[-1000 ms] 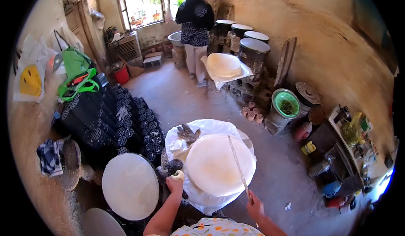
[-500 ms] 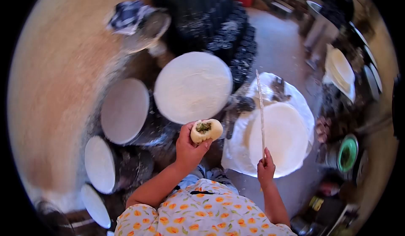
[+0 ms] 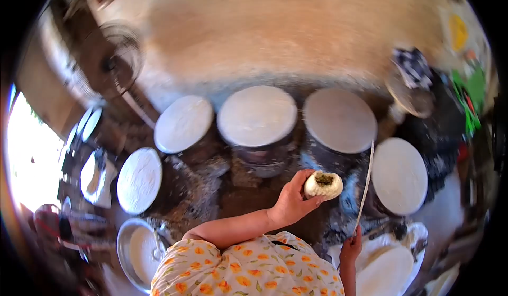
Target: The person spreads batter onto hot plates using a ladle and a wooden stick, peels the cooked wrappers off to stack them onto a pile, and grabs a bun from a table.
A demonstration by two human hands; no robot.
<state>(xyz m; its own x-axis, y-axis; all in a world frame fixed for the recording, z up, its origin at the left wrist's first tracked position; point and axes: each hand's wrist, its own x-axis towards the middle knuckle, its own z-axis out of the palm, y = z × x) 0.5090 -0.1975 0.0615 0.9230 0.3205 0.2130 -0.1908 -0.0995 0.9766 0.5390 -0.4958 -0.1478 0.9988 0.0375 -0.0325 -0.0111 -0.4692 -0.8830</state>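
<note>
My left hand (image 3: pixel 290 203) is closed around a pale stuffed bun (image 3: pixel 332 190), held out in front of my chest. A dark green filling shows through the opening in the bun's top. Lower right, my right hand (image 3: pixel 350 247) grips a long thin wooden stick (image 3: pixel 365 187) by its lower end. The stick points up and slightly right, its tip between two round white-topped griddles, a greyish one (image 3: pixel 340 120) and a whiter one (image 3: pixel 400 176). Below and right of that hand lies a flat white round (image 3: pixel 386 275) on a white cloth (image 3: pixel 418 238).
More round griddles stand along the wall, one at centre (image 3: pixel 257 115), others at left (image 3: pixel 183 124) and far left (image 3: pixel 139 180). A metal basin (image 3: pixel 123 251) of whitish batter is lower left. A fan (image 3: pixel 114 60) stands upper left. A checked cloth (image 3: pixel 411 67) hangs at upper right.
My view has swung left, bringing the row of griddles, the fan and the basin into sight. The bun and the stick are still in my hands.
</note>
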